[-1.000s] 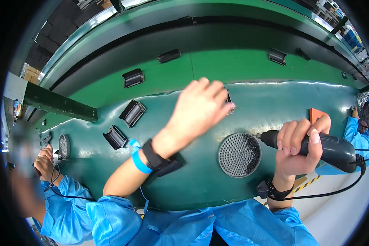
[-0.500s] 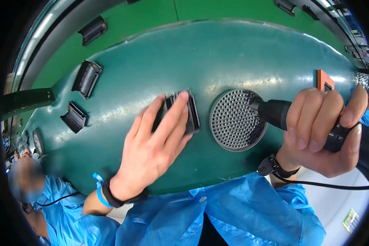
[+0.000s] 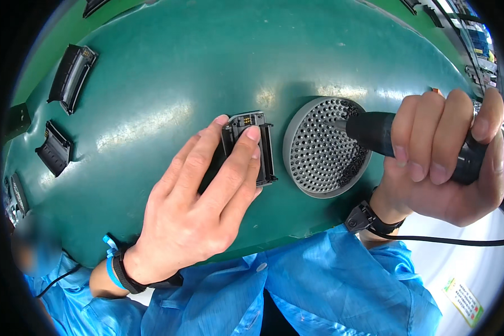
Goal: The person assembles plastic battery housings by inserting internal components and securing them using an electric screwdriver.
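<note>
My left hand (image 3: 193, 201) lies over a black plastic housing (image 3: 267, 157) on the green table, its fingers closed about it. Gold contacts show at the housing's far end; the thumb is hidden. In my right hand (image 3: 445, 168) is a black electric screwdriver (image 3: 369, 133), held sideways with its tip pointing left. That tip is over a round grey dish (image 3: 289, 145) with a perforated plate, just right of the housing. Small black screws (image 3: 350, 176) are gathered along the dish's right side; whether one sits on the tip I cannot tell.
Two more black housings, one farther back (image 3: 71, 78) and one nearer (image 3: 55, 148), lie on the table (image 3: 207, 67) at left. Another person's blue sleeve (image 3: 61, 274) shows at lower left. A black cable (image 3: 453, 242) runs right from my right wrist.
The view has shifted, so the housings at left appear farther left. My left hand stays on its housing, now seen more sharply. The screwdriver's tip remains over the dish.
</note>
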{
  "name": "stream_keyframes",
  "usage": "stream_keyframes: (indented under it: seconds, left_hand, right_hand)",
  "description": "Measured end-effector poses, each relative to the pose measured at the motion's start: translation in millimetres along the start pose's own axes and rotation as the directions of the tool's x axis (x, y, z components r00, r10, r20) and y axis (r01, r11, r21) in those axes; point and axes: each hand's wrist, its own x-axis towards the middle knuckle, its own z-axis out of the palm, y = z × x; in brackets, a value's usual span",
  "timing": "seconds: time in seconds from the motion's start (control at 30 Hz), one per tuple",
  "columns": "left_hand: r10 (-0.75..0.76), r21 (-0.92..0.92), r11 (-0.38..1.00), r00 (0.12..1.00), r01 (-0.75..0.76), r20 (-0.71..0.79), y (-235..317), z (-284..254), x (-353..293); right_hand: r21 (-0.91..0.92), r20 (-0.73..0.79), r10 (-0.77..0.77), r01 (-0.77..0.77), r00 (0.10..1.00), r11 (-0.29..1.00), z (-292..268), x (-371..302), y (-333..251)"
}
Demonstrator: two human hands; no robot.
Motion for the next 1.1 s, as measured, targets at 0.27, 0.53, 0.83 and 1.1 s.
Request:
stream_keyframes:
  seconds: [0.27, 0.53, 0.83, 1.1]
  left_hand:
    - [0.001, 0.039, 0.999, 0.998, 0.001, -0.062, -2.8, 12.3, 8.1]
    - [-0.077, 0.037, 0.996, 0.979, 0.085, -0.19, -1.7, 11.7, 25.3]
    - [-0.067, 0.02, 0.997, 0.976, 0.073, -0.207, 9.7, 24.1, 19.1]
    - [-0.139, -0.003, 0.99, 0.963, 0.142, -0.23, 5.3, 29.7, 20.6]
  right_hand:
    - [0.017, -0.039, -0.011, 0.012, 0.999, 1.0, -3.7, 6.5, 1.9]
    - [0.0, 0.087, 0.032, -0.032, 0.996, 0.999, -9.3, 46.5, -3.5]
    - [0.233, -0.188, 0.025, 0.019, 0.982, 0.972, -21.6, 55.9, -0.1]
    - [0.199, 0.02, -0.048, 0.043, 0.999, 0.979, 11.4, 55.5, 24.1]
